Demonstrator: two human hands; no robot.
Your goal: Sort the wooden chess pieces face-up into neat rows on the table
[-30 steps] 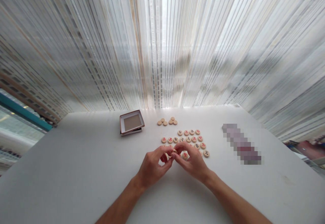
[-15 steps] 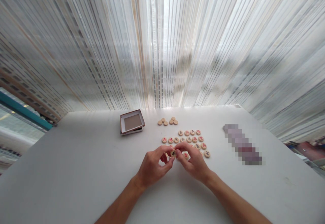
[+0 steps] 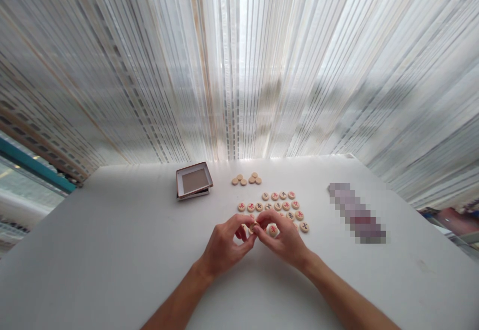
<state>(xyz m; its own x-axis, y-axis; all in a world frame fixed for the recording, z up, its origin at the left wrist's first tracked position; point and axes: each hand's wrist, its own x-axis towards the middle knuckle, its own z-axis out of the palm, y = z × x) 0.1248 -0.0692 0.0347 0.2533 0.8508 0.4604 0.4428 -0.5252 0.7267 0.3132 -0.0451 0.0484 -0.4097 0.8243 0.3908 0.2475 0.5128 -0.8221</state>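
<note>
Several round wooden pieces with red or black characters lie in rows on the white table (image 3: 149, 265); one with a black character (image 3: 304, 226) ends the nearest row at the right. My left hand (image 3: 228, 242) and my right hand (image 3: 282, 237) meet at the near left of these rows. Between their fingertips they pinch one round piece (image 3: 254, 224), partly hidden by the fingers. A red-marked piece (image 3: 273, 230) lies close beside my right fingers. My hands cover some of the pieces behind them.
An open box (image 3: 194, 180) stands at the back left. Small groups of blank-topped pieces (image 3: 239, 179) lie behind the rows. A blurred, pixelated object (image 3: 357, 212) is on the right. Striped curtains (image 3: 232, 70) hang behind the table.
The held piece has turned between my fingertips, and its black character no longer shows clearly. My right fingertips have shifted slightly left. The view has moved a little.
</note>
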